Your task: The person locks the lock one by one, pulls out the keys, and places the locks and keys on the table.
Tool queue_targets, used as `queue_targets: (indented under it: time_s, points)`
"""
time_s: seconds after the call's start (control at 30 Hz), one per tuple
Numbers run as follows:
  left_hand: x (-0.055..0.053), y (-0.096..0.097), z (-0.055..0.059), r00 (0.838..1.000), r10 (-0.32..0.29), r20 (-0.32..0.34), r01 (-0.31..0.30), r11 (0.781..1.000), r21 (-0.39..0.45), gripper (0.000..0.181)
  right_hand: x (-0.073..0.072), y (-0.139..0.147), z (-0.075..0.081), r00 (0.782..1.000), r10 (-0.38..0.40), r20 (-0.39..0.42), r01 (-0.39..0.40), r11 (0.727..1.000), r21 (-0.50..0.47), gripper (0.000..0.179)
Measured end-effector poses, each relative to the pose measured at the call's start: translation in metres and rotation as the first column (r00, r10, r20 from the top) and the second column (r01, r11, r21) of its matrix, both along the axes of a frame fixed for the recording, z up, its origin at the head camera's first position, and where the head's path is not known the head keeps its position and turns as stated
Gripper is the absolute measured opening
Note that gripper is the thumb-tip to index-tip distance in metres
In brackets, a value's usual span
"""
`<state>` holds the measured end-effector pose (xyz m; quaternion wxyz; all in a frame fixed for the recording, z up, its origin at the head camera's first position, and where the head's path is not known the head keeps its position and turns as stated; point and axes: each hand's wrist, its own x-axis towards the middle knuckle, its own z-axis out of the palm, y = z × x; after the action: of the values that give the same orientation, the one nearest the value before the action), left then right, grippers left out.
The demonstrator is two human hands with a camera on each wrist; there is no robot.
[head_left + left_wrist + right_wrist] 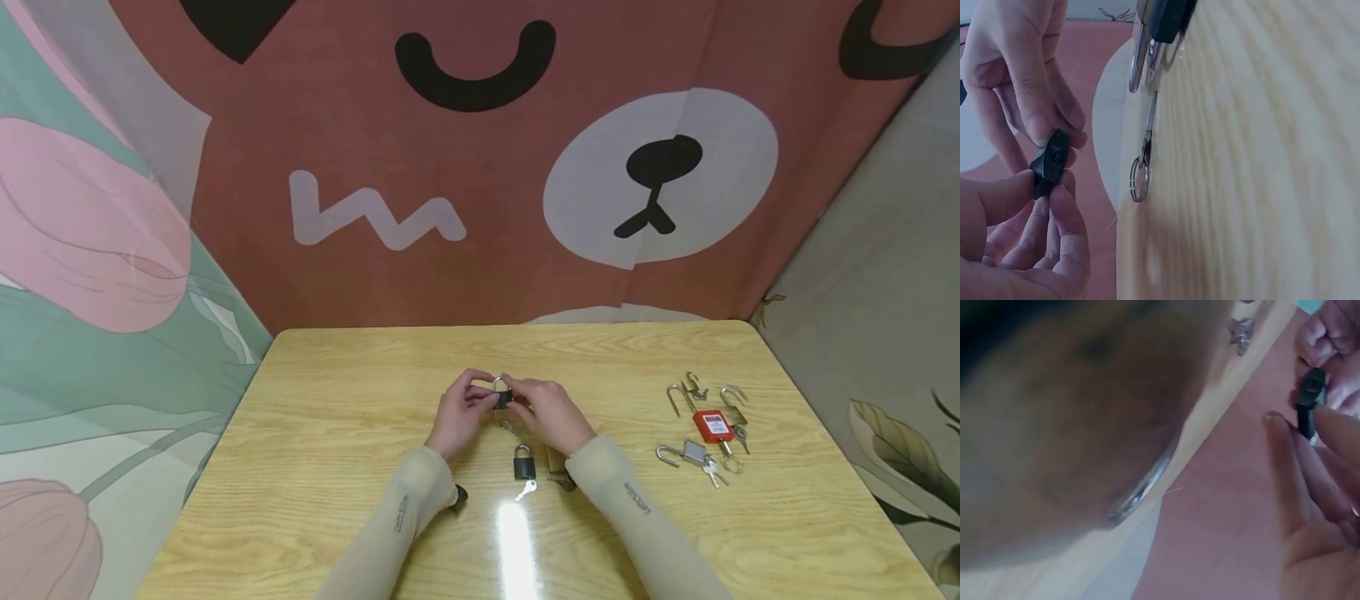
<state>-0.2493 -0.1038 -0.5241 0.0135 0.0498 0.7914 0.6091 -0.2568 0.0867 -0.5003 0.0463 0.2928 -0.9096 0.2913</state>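
Between both hands is a small black padlock (503, 400), held up with its silver shackle on top. My left hand (459, 417) pinches one side of it between thumb and fingers. The fingers of my right hand (551, 412) grip the opposite side. In the left wrist view the padlock's keyhole face (1056, 156) shows, with no key in it. A key on a ring (1140, 181) lies on the table just below the hands.
Nearer me lie another black padlock (524, 467), a key (527, 490) and a brass padlock (556, 461) partly hidden by the right sleeve. A dark object (460, 498) peeks from under the left sleeve. At right, a red padlock (713, 426) sits among several open padlocks and keys.
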Motion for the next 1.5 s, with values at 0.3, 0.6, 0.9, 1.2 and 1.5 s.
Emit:
queue_targets:
  time_s: [0.3,0.6,0.9,1.2,1.5]
  points:
    - [-0.014,0.003,-0.008,1.0,0.015,-0.027,-0.018,0.996,-0.088,0.023,-0.003,-0.003,-0.003,0.987,-0.026,0.159,0.009,0.994,0.105,0.054]
    - [-0.018,0.004,-0.008,0.999,-0.031,0.007,0.032,0.978,-0.208,0.024,-0.001,-0.003,-0.011,0.977,0.007,0.215,-0.043,0.986,0.161,0.05]
    - [-0.019,0.005,-0.002,0.998,-0.048,0.027,0.055,0.913,-0.404,0.022,0.002,-0.003,-0.007,0.976,0.024,0.218,-0.082,0.962,0.26,0.054]
    - [-0.017,0.002,0.001,0.994,-0.102,0.032,0.106,0.886,-0.452,0.029,0.001,-0.001,-0.005,0.971,0.017,0.239,-0.084,0.959,0.271,0.056]
    - [-0.001,0.002,0.005,0.979,-0.19,-0.074,0.111,0.799,-0.591,0.037,0.009,0.028,0.009,0.991,-0.032,0.13,0.009,0.985,0.171,0.042]
